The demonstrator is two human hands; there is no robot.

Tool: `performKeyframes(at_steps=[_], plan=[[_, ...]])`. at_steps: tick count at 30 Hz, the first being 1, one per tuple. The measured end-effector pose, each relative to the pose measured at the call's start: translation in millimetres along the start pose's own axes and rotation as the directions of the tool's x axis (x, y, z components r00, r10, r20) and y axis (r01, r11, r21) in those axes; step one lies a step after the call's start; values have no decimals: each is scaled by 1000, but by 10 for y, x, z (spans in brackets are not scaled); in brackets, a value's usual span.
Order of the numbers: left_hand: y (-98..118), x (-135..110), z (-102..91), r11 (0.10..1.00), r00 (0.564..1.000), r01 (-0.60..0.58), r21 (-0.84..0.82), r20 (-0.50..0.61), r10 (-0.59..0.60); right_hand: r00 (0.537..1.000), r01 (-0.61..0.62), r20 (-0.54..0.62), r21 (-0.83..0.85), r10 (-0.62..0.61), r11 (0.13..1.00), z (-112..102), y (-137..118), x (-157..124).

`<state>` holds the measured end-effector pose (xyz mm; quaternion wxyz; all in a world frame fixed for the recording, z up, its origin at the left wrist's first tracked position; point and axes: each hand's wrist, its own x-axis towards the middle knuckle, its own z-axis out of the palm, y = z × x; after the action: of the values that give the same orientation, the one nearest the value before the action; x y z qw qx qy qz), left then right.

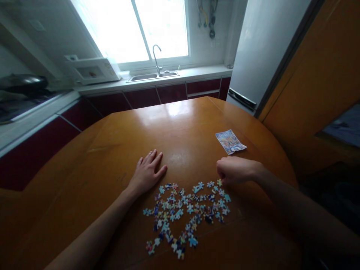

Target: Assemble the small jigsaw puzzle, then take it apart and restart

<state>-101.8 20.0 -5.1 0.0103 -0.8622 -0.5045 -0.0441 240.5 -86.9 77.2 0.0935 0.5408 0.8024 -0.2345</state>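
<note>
Loose jigsaw puzzle pieces (190,208), mostly pale blue, white and dark purple, lie scattered in front of me on the wooden table (118,135). My left hand (147,170) rests flat on the tabletop, fingers spread, just beyond the left side of the pieces; nothing is in it. At the far right edge of the pieces, my right hand (236,169) is closed, its fingers curled downward. A yellowish puzzle piece (219,182) shows right by those fingertips. The curled fingers hide whether they grip anything.
Beyond my right hand lies a creased, colourful printed picture sheet (230,141). Past the table's far edge are a counter with a sink (153,76), a white microwave (94,71) and a wok (24,83) on the left. A fridge (264,48) stands at the right.
</note>
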Motion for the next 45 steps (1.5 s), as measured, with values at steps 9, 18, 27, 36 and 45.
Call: performKeyframes(at_steps=[9, 18, 27, 36, 45], plan=[[-22, 12, 21, 1000, 1000, -9, 4, -14, 9, 999, 41, 35, -1, -41, 999, 35, -63, 106], [-8, 11, 6, 1000, 1000, 0, 5, -10, 0, 999, 9, 43, -123, -4, 992, 8, -112, -89], [-1, 5, -2, 1000, 1000, -3, -12, -9, 3, 997, -71, 32, -175, 77, 982, 17, -102, -11], [-9, 0, 9, 1000, 1000, -3, -18, -13, 3, 998, -22, -54, 61, 26, 998, 30, 316, 228], [2, -6, 0, 1000, 1000, 8, -26, -8, -8, 966, 24, -259, 77, -3, 997, 45, 166, 377]])
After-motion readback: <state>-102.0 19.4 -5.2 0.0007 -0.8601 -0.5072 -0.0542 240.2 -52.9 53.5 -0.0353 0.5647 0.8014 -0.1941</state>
